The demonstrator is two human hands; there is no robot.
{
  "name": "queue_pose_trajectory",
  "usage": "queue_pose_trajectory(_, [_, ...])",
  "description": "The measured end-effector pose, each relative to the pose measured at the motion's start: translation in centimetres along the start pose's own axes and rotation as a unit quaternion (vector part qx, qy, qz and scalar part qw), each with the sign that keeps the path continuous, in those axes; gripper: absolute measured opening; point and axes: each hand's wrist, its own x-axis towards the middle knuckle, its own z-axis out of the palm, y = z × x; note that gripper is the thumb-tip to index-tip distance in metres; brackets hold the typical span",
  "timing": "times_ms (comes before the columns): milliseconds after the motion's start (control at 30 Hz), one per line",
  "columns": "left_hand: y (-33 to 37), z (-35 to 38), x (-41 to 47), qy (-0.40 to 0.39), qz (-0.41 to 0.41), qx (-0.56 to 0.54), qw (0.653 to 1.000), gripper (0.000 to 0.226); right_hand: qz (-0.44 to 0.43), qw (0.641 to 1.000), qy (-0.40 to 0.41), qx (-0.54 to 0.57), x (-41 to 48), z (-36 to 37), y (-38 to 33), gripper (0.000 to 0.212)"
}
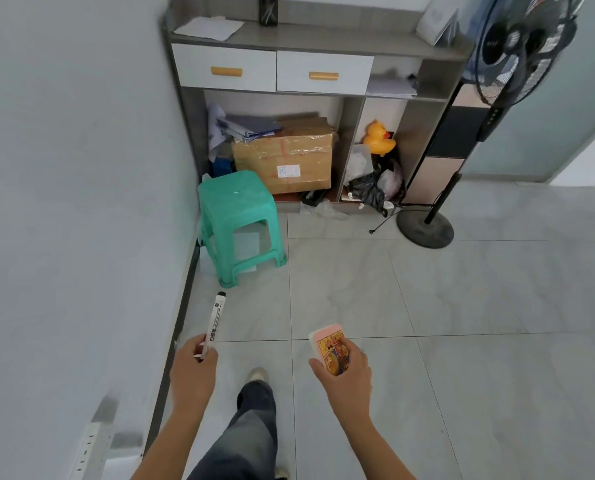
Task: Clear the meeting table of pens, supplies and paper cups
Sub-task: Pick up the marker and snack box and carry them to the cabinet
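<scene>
The person's left hand (194, 370) pinches the lower end of a white marker (214, 320) between thumb and curled fingers; the marker points up and forward with its black cap at the far end, held out over the tiled floor (462, 306) close to the grey wall (64, 168). The right hand (346, 379) is wrapped round a pink-and-white eraser (330, 344) with a cartoon print, whose far end sticks out beyond the fingers. Both hands are held apart at about the same height, with a leg in dark jeans (251, 427) between them. Ahead, a green plastic stool (235, 202) stands against the wall, just in front of a grey cabinet (323, 41) with two white drawers. Under the drawers sits a taped cardboard box (285, 157), and a yellow rubber duck (378, 138) is in the compartment to its right. A black mesh pen holder (267, 10) stands on the cabinet top. A black standing fan (521, 46) is at the cabinet's right end.
</scene>
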Motion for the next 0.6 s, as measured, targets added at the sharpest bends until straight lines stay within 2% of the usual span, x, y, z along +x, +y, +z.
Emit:
queue_pose_trajectory(233, [4.7,6.7,10.4,-0.018,0.002,-0.013,1.000,0.026,-0.020,0.999,0.019,-0.017,10.8,-0.1,-4.3,0.073])
queue_pose_trajectory(467, [13.4,12.8,22.1,-0.028,0.059,-0.039,0.997,0.027,-0.011,0.998,0.065,-0.004,22.9,-0.2,-10.6,0.073])
queue_pose_trajectory(600, [16.0,15.6,25.7,-0.046,0.049,-0.031,0.997,0.027,0.002,0.999,0.048,-0.015,26.8,1.3,-12.4,0.073])
